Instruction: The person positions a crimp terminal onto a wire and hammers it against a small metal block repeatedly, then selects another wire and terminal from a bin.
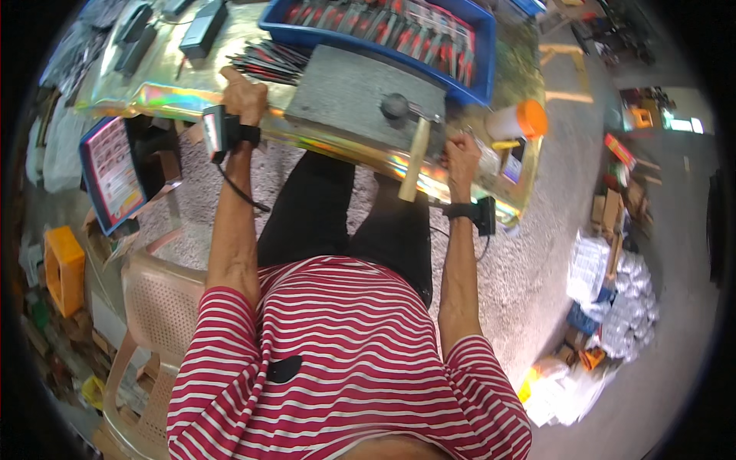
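Observation:
I sit at a table (176, 98) covered in shiny iridescent foil. My left hand (244, 96) is curled over its near edge, right beside a pile of thin dark metal pieces (268, 61). My right hand (460, 156) is closed into a fist at the near edge further right, and I cannot make out anything in it. Between the hands lies a grey stone slab (349, 92). On it rests a hammer (414, 157) with a dark round head, its wooden handle sticking out over the table edge toward me. Both wrists carry black strapped devices.
A blue tray (483, 69) of red and black tools stands behind the slab. A white container with an orange lid (521, 120) sits at the right corner. Black boxes lie at the far left. A beige plastic chair (153, 307), an orange crate (63, 268) and packaged goods surround me.

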Demonstrator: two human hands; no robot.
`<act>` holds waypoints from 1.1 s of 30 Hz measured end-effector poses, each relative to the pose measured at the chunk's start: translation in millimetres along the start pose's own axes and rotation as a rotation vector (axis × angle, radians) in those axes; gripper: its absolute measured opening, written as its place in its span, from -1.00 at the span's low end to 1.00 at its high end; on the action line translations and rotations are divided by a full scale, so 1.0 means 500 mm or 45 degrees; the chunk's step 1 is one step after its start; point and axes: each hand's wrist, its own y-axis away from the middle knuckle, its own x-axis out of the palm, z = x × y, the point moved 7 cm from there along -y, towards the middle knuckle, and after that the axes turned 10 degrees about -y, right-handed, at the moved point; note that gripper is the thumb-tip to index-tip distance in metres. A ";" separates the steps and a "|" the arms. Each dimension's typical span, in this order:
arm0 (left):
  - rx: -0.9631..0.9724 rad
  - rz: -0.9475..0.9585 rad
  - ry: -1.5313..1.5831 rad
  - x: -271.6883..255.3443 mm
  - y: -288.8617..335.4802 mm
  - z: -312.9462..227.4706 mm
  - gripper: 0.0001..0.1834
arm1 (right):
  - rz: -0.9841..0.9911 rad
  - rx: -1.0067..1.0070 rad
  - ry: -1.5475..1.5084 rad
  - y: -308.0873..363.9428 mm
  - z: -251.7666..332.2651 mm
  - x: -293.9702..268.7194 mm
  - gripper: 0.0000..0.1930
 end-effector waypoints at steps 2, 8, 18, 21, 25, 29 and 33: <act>0.069 -0.044 0.094 0.003 -0.018 -0.010 -0.44 | -0.031 0.024 -0.087 0.007 -0.006 -0.006 -0.92; -0.014 0.040 0.831 0.045 -0.003 0.001 -0.47 | 0.004 -0.005 -0.261 0.006 0.005 -0.030 -0.91; -0.022 0.179 1.709 0.033 0.059 0.008 -0.82 | 0.087 0.021 -0.674 0.049 0.098 -0.007 -0.91; -0.014 0.283 1.871 0.011 0.085 -0.006 -0.84 | 0.176 0.060 -0.748 0.065 0.126 0.018 -0.89; 0.170 0.497 1.996 -0.034 0.130 -0.048 -0.83 | 0.235 0.111 -0.774 0.094 0.158 0.060 -0.89; 0.322 0.885 2.185 -0.077 0.230 -0.131 -0.87 | 0.350 0.036 -0.807 0.133 0.206 0.112 -0.89; 0.163 1.236 2.320 -0.066 0.317 -0.181 -0.86 | 0.421 -0.016 -0.823 0.179 0.254 0.168 -0.89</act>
